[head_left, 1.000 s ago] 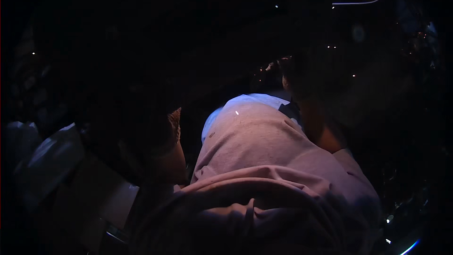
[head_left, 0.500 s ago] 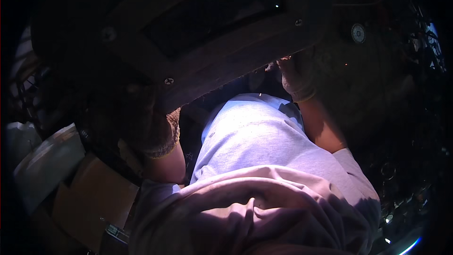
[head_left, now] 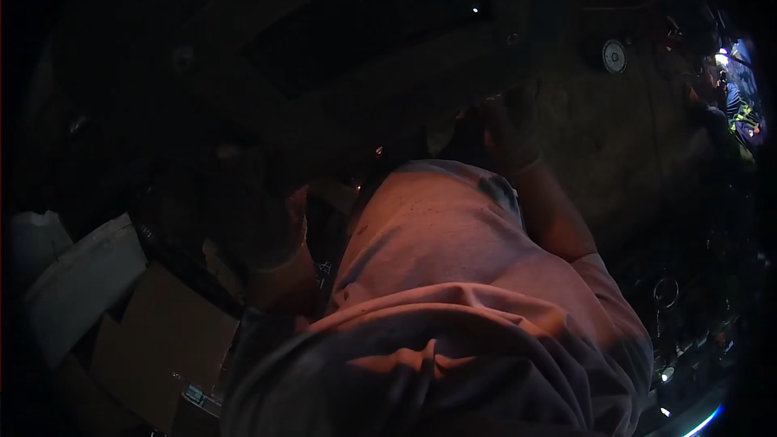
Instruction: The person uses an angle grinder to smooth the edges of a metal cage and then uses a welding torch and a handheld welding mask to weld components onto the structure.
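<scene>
A dark welding mask (head_left: 388,85) with a rectangular glass window (head_left: 356,28) fills the upper middle and covers most of what lies beneath it. My left hand (head_left: 279,222), in a knitted work glove, is mostly behind the mask's lower left edge. By its lower right edge is my right hand (head_left: 510,133), also gloved. The fingers of both hands are hidden or lost in shadow, so what they hold is not visible. Small orange glowing specks (head_left: 379,150) show just under the mask. My shirt (head_left: 445,226) is lit dim reddish.
Pale curved panels (head_left: 85,267) and a brown cardboard piece (head_left: 166,336) lie at the lower left. A round pale disc (head_left: 614,57) sits at the upper right. Blue clothing, perhaps another person's (head_left: 740,97), shows at the far right edge beside a bright light. Deep shadow covers much else.
The bright white-violet light on my shirt and gloves has gone, leaving a dim reddish glow. A bright spot has appeared at the far right. Both arms stay nearly where they were.
</scene>
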{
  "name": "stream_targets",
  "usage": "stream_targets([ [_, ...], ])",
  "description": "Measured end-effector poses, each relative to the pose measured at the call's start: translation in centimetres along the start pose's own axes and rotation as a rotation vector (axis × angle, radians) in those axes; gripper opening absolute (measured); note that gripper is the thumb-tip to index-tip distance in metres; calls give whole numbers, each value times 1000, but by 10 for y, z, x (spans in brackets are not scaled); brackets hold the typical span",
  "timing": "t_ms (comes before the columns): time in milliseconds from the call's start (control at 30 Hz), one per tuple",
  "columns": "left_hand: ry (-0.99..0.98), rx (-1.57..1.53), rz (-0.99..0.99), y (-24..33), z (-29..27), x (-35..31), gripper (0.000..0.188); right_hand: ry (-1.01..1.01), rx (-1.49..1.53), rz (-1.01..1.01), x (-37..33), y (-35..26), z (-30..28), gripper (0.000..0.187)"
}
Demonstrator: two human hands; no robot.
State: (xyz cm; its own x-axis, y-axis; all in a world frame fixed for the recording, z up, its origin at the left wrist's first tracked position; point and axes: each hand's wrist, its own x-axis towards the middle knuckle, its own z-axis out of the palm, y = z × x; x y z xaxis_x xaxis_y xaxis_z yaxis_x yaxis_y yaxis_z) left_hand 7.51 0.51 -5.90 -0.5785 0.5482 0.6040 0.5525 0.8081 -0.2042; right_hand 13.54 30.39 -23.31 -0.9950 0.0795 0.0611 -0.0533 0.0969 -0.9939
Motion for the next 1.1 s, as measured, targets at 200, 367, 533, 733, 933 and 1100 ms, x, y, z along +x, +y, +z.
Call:
stream_targets([
  [200, 18, 19, 89, -1, -4, 17, 39, 83, 452, 90, 13, -17, 13, 47],
  [367, 28, -87, -8, 1, 0, 7, 38, 51, 267, -53, 24, -30, 8, 38],
  [533, 18, -98, 51, -5, -4, 25, 28, 109, 578, 319, 13, -27, 13, 26],
  [733, -7, 62, 48, -13, -5, -3, 26, 126, 575, 333, 8, -22, 16, 27],
  [933, 33, 8, 94, -14, -3, 14, 36, 70, -68, -177, 19, -14, 2, 31],
  [1100, -33, -45, -30, -3, -5, 4, 39, 16, 13, -179, 29, -25, 0, 52],
])
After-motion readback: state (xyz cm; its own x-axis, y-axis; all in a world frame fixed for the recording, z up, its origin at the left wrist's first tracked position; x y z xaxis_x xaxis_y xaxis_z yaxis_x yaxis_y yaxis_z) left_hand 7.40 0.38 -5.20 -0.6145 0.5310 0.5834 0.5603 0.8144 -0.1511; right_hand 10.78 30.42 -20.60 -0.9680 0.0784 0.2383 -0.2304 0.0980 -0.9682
